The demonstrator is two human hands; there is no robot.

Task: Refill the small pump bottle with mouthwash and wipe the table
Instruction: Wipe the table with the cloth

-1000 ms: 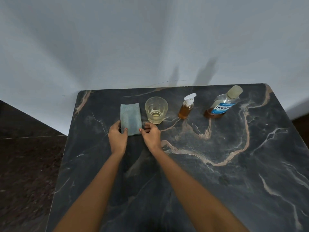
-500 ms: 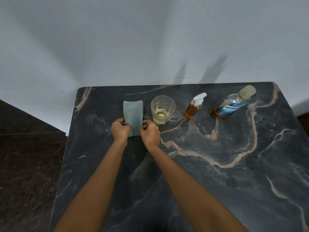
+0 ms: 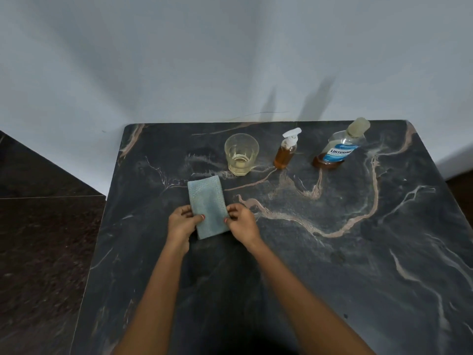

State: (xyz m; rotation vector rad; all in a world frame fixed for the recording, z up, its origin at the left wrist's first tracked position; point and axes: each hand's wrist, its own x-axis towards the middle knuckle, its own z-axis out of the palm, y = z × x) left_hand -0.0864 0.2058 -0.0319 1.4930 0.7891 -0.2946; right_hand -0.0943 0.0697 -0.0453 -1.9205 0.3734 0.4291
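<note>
A folded pale blue cloth [image 3: 206, 201] lies on the dark marble table [image 3: 332, 265], left of centre. My left hand [image 3: 182, 222] pinches its left edge and my right hand [image 3: 242, 222] pinches its right edge, near the cloth's near end. Behind it stands the small pump bottle [image 3: 286, 151] with a white pump head and amber liquid inside. To its right is the large mouthwash bottle [image 3: 340, 147] with a blue label, a cap on top and a little amber liquid at its bottom.
A clear glass [image 3: 241, 154] with a little yellowish liquid stands behind the cloth, left of the pump bottle. A pale wall runs along the table's far edge. The table's left edge drops to a dark floor [image 3: 38, 239].
Both hands have pulled the cloth toward me across the table, away from its place beside the glass. Bottles and glass have not moved.
</note>
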